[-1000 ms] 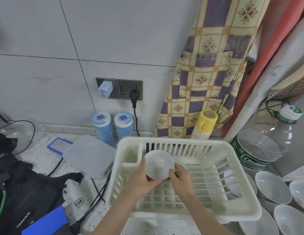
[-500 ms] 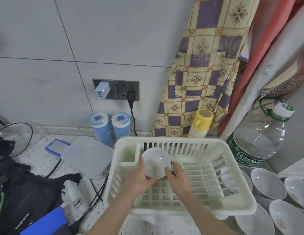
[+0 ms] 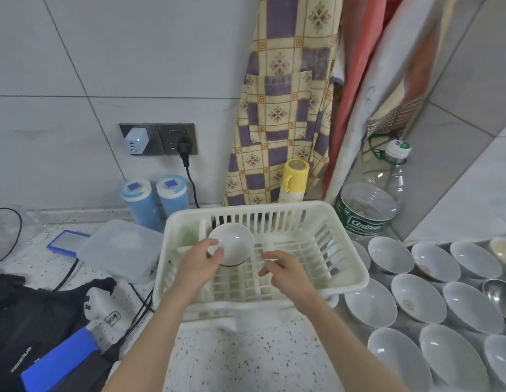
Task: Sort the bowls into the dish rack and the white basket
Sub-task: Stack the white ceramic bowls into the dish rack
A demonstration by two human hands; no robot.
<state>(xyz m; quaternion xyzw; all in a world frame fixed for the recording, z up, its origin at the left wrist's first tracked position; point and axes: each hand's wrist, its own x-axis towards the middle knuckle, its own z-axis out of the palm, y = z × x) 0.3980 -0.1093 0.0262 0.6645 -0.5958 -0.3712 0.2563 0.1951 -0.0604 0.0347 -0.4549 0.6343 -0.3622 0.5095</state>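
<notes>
A small white ceramic bowl [image 3: 232, 244] stands tilted on its edge inside the white slatted plastic dish rack [image 3: 356, 275], near the rack's back left corner, its hollow facing the camera. The left hand [image 3: 199, 267] holds it, thumb and fingers curled over the near rim. The right hand [image 3: 285, 271] hovers apart from the bowl above the rack floor, fingers loosely bent and holding nothing. The step in hand looks like seating this bowl upright between the rack's ribs. To do it well, the foot of the bowl should settle into a gap between the ribs, so that it leans on a rib and does not balance on the rim; the left hand would best ease its hold slowly and feel whether the bowl stays before it lets go. Glazed ceramic on smooth plastic will likely slide, so a hasty release could let it topple flat or roll against the rack wall. To the right of the rack, many pale grey shallow bowls [image 3: 415, 298] lie in rows on the speckled countertop [image 3: 246, 360], not yet sorted, so most of the task seems to remain. No white basket apart from this rack can be made out.
</notes>
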